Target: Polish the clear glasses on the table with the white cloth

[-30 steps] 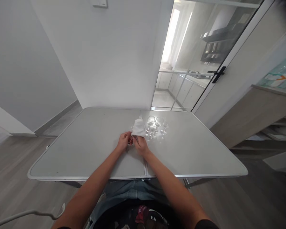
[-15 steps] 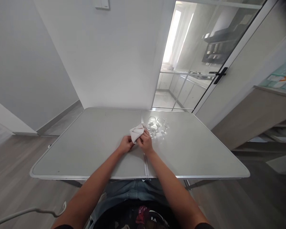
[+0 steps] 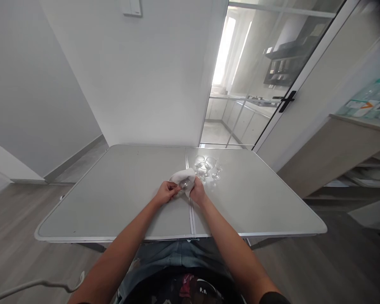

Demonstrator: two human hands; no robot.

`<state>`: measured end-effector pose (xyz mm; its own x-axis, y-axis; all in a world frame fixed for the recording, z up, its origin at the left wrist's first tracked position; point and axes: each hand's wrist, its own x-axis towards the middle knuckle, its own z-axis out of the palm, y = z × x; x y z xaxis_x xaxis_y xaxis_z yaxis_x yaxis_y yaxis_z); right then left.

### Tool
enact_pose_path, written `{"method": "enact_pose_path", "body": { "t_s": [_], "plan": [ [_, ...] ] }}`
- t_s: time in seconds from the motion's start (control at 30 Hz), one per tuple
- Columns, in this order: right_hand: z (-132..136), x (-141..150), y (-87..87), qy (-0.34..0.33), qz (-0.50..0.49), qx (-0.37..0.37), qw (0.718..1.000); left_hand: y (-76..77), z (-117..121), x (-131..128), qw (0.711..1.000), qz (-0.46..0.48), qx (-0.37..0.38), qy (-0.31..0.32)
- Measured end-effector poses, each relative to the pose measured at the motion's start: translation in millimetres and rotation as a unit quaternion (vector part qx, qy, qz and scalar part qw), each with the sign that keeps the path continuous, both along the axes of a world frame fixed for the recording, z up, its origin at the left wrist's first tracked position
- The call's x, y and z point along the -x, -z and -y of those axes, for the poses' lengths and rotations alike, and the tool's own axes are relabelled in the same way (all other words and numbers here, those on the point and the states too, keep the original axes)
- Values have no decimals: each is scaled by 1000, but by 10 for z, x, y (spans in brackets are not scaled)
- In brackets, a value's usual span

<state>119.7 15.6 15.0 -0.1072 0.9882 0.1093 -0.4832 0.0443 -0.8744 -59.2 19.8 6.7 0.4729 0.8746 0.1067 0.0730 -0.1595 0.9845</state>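
A small clear stemmed glass lies tilted between my hands, above the middle of the table. My left hand pinches it at its left end, by the stem or foot. My right hand is closed on a white cloth, which wraps the far side of the glass bowl. Just beyond my right hand several more clear stemmed glasses stand close together. My right fingertips are partly hidden by the cloth.
The pale grey folding table has a metal rim and a centre seam. A white wall rises behind it. At the right are a glass-paned door and a shelf unit with plastic bottles.
The cloth has opened out, and the glass bowl it covered now shows. My left hand has shifted slightly left, and my right hand has turned. The view has moved slightly.
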Motion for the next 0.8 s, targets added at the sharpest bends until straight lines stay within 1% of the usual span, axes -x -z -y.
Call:
{"method": "enact_pose_path", "body": {
  "t_s": [0.1,0.2,0.27,0.33,0.4,0.57,0.67,0.73,0.8],
  "plan": [
    [19,101,-29,-38,-63,33,997,-4,-10,-8,999,39,-2,-19],
    [26,168,-46,-68,-133,61,987,5,-21,-24,997,73,-5,-36],
    [33,202,-40,-49,-145,53,987,16,-31,-33,994,100,1,-49],
    [45,237,-26,-5,-134,34,990,24,-43,-37,991,118,5,-56],
    [61,273,-11,38,-107,9,993,29,-55,-37,990,128,2,-60],
    [98,309,19,79,-20,-68,994,32,-81,-50,987,140,3,-84],
    [108,279,42,119,24,-91,988,23,-93,-70,984,143,10,-109],
    [112,248,57,137,98,-111,979,13,-96,-76,983,144,14,-111],
    [115,224,72,150,191,-151,958,5,-97,-70,985,136,9,-107]
  ]
}}
